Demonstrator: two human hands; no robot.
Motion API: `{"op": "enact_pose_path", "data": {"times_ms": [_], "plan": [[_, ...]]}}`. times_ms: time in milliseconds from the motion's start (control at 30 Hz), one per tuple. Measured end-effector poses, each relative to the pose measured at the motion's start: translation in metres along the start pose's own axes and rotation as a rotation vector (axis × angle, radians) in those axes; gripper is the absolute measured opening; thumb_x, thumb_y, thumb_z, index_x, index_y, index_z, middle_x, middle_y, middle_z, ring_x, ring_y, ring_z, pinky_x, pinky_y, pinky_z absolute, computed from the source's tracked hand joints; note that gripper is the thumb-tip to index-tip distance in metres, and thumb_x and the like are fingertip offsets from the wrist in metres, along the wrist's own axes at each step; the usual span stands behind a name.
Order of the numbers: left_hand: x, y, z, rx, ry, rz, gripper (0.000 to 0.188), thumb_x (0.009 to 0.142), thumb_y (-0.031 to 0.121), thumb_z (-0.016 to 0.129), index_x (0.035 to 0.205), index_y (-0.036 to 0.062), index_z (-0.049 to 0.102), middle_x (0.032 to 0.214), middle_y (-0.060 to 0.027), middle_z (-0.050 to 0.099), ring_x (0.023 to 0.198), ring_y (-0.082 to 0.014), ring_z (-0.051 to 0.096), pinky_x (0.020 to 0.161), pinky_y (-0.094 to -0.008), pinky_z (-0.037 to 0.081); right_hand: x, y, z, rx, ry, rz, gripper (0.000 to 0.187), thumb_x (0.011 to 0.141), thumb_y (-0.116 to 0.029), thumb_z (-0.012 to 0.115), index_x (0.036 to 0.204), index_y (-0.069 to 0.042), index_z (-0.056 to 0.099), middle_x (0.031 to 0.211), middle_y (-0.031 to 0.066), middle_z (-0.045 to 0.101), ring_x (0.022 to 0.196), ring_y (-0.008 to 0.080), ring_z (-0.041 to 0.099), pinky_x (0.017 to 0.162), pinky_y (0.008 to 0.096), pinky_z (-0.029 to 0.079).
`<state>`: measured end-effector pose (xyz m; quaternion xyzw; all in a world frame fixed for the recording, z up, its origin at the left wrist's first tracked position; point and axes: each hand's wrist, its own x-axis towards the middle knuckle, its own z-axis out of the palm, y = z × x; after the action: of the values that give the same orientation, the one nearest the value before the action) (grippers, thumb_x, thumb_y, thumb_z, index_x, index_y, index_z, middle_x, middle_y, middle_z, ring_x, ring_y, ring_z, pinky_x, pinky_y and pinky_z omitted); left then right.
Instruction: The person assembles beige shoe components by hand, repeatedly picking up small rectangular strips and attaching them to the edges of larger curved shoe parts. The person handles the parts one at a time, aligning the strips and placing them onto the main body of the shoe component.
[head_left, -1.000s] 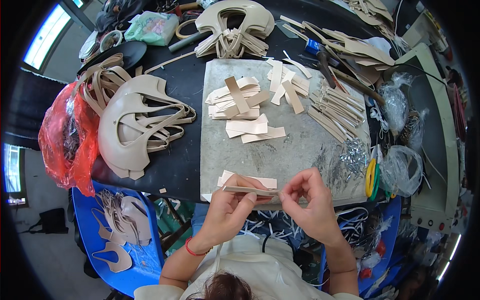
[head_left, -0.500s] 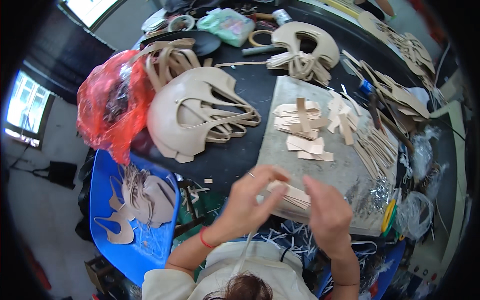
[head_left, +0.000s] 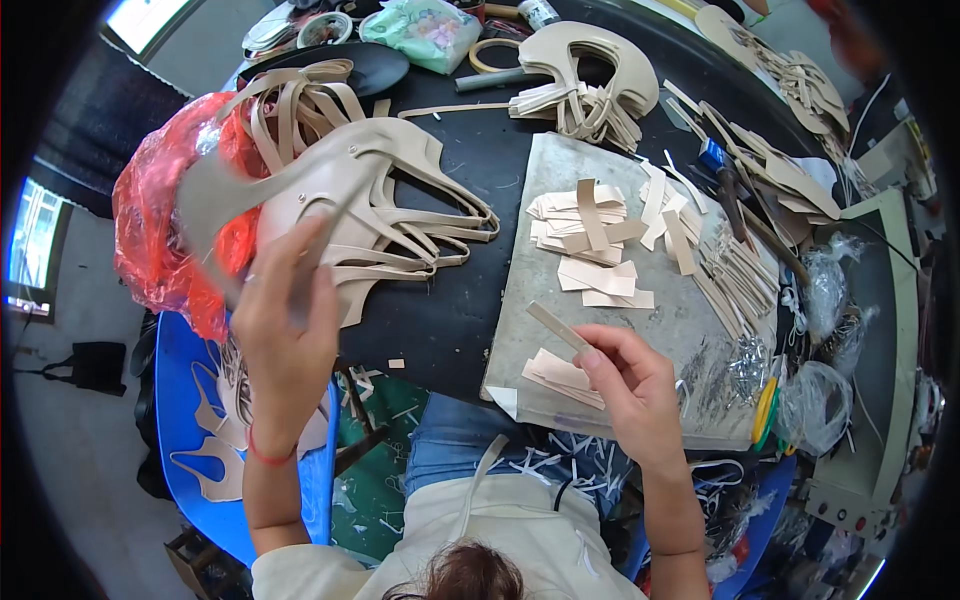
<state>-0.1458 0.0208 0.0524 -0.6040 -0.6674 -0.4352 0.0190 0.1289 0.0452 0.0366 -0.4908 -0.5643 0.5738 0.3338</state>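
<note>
While a person sits at a messy black table [head_left: 440, 330], both hands are busy with tan cut-out pieces.

A grey board [head_left: 610, 340] lies in the middle right of the table, with little tan strips [head_left: 590, 235] piled on it. A red plastic bag [head_left: 150, 240] bulges at the upper left. A blue bin [head_left: 190, 400] at the lower left holds more cut shapes. The left hand [head_left: 285, 345] is closed around the edge of a big tan cut-out piece [head_left: 340, 200] at the left. The right hand [head_left: 630, 385] pinches one thin strip [head_left: 558, 327] between thumb and fingertips, sticking up over the board's near edge.
</note>
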Motion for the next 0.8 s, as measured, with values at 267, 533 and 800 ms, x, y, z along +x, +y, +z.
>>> {"op": "enact_pose_path", "data": {"times_ms": [267, 533, 800], "plan": [[-0.066, 0.057, 0.004, -0.908, -0.367, -0.741, 0.03, 0.088, 0.002, 0.06, 0.117, -0.0044, 0.055, 0.101, -0.0051, 0.054, 0.083, -0.0092, 0.058, 0.065, -0.0224, 0.054, -0.011, 0.001, 0.011, 0.16, -0.113, -0.062, 0.015, 0.089, -0.003, 0.061, 0.102, 0.001, 0.064, 0.086, 0.0027, 0.061, 0.076, 0.0061, 0.056, 0.066, 0.0195, 0.045], [-0.089, 0.074, 0.034, -1.242, -0.398, -0.801, 0.033, 0.086, 0.003, 0.065, 0.116, -0.0051, 0.055, 0.097, -0.0094, 0.062, 0.086, -0.0127, 0.06, 0.073, -0.0292, 0.057, -0.014, -0.003, 0.024, 0.046, -0.137, -0.157, 0.011, 0.085, -0.002, 0.065, 0.096, 0.001, 0.067, 0.081, 0.0059, 0.061, 0.067, 0.0085, 0.063, 0.056, 0.0207, 0.049], [-0.093, 0.077, 0.038, -1.242, -0.319, -0.806, 0.032, 0.087, 0.004, 0.064, 0.116, -0.0056, 0.055, 0.095, -0.008, 0.062, 0.084, -0.0129, 0.061, 0.068, -0.0262, 0.055, -0.014, -0.009, 0.024, -0.04, -0.147, -0.151, 0.01, 0.084, 0.0, 0.064, 0.093, 0.003, 0.066, 0.082, 0.0067, 0.061, 0.068, 0.0102, 0.065, 0.055, 0.0202, 0.05]]}}
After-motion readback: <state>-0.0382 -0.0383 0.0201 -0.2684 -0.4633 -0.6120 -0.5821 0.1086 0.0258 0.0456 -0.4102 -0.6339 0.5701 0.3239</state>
